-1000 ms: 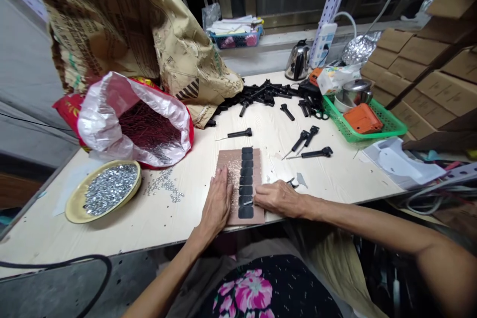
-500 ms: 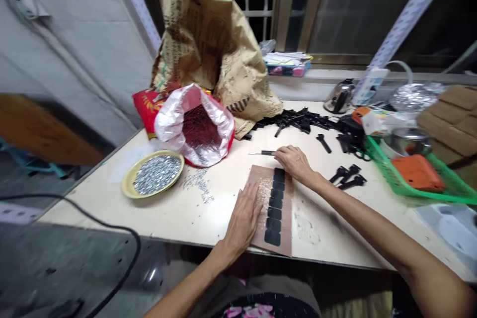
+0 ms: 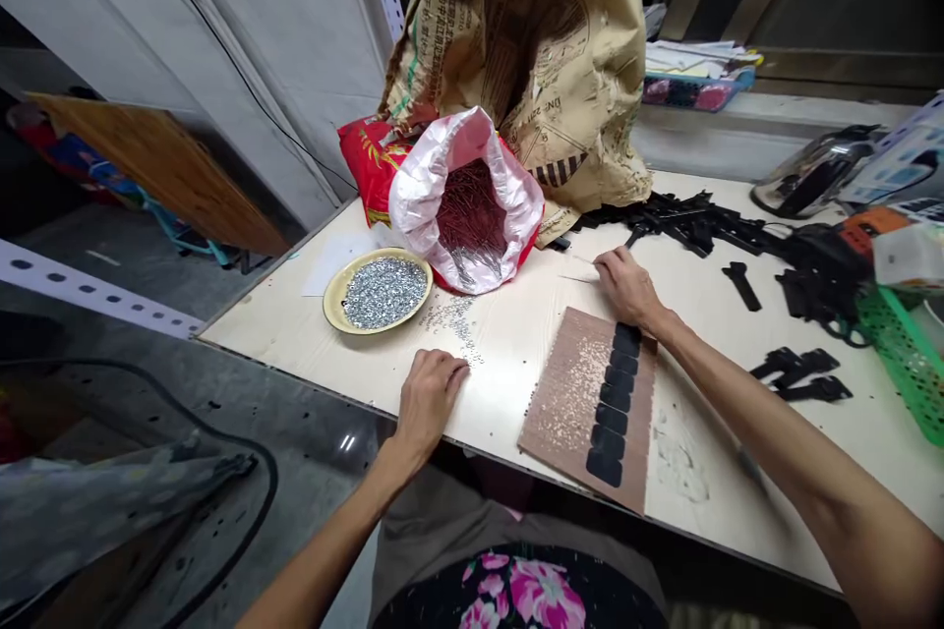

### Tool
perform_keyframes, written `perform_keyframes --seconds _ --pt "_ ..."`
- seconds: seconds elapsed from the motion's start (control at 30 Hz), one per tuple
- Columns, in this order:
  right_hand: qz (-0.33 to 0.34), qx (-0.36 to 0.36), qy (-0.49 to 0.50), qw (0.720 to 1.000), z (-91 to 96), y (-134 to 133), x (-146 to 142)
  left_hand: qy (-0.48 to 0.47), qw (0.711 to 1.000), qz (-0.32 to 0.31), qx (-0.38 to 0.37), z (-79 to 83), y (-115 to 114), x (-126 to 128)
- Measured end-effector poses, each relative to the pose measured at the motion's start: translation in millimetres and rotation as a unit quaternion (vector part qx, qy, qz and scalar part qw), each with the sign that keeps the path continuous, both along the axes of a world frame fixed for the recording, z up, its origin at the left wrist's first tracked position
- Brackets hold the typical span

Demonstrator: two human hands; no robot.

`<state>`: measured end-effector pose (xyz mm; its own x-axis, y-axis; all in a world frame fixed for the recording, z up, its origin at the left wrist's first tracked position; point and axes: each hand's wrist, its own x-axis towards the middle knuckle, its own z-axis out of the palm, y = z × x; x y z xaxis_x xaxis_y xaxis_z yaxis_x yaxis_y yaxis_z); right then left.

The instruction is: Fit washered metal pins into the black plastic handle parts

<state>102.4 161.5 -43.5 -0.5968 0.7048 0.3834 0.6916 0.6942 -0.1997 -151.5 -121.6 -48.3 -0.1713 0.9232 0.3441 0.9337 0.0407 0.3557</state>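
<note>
My left hand (image 3: 430,400) is closed near the front edge of the table. Its thumb and fingertips are pinched beside a loose scatter of small silvery metal pieces (image 3: 458,316), and anything between them is too small to make out. Above the brown board, my right hand (image 3: 626,287) is closed around a thin tool with slender metal prongs (image 3: 579,277) pointing left; the rest of it is hidden by the fingers. A row of black rectangular pieces (image 3: 615,393) lies along the right side of the board (image 3: 564,364), with pale specks to their left.
A yellow bowl (image 3: 333,313) holds many small metal pieces. Behind it, an open red-and-white bag (image 3: 413,197) contains dark red, thin pieces, and a large brown paper sack (image 3: 597,108) stands there. Black parts (image 3: 693,221) are piled at the back; a green basket (image 3: 907,364) sits right.
My left hand has left the board, moved to the loose metal pieces and pinched its fingers. My right hand stays above the board with the tool. The view has turned left.
</note>
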Motion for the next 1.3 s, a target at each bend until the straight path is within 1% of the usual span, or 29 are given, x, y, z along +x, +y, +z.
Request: perform_keyframes --seconds 0.07,0.13,0.2,0.27,0.33,0.43,0.5,0.57,0.8,0.97,1.0,1.13,1.17,1.2,1.3 --pt "-0.005 0.011 0.066 0.998 14.0 -7 5 0.018 1.0 -0.012 -0.011 -0.3 4 2" --pt "0.009 0.023 0.104 0.994 29.9 -22 8 0.04 0.999 -0.02 -0.024 1.3 6 3" --pt "0.038 0.019 0.123 0.992 43.7 -45 8 0.063 0.997 -0.025 -0.038 3.6 7 5" --pt "0.072 -0.004 0.133 0.989 52.4 -74 5 0.082 0.995 -0.03 -0.049 5.6 9 7" --pt "0.104 -0.033 0.142 0.984 55.3 -104 1 0.098 0.993 -0.041 -0.056 6.6 11 8" --pt "0.133 -0.06 0.156 0.977 52.4 -141 -4 0.125 0.988 -0.069 -0.066 6.6 13 7" --pt "0.141 -0.068 0.156 0.975 49.6 -157 -6 0.134 0.986 -0.073 -0.067 6.2 15 6" --pt "0.15 -0.075 0.16 0.973 48.5 -169 -9 0.132 0.987 -0.064 -0.061 5.8 15 5" --pt "0.15 -0.087 0.179 0.968 55.1 -195 -26 0.142 0.989 -0.014 -0.048 7.0 10 8" --pt "0.157 -0.095 0.185 0.966 55.2 -204 -39 0.088 0.995 0.017 -0.041 5.6 6 7" --pt "0.159 -0.096 0.187 0.965 54.9 -204 -42 0.075 0.996 0.027 -0.045 3.3 4 7" --pt "0.158 -0.095 0.187 0.965 49.9 -200 -50 0.028 0.998 0.022 -0.05 -13.4 -3 5" --pt "0.152 -0.093 0.193 0.965 46.8 -198 -51 0.021 0.999 0.019 -0.044 -18.3 -4 6" --pt "0.152 -0.096 0.195 0.964 42.7 -196 -51 0.014 0.999 0.032 -0.041 -22.9 -4 7" --pt "0.134 -0.093 0.222 0.961 25.7 -188 -49 -0.014 0.996 0.057 -0.069 -32.3 -2 12"
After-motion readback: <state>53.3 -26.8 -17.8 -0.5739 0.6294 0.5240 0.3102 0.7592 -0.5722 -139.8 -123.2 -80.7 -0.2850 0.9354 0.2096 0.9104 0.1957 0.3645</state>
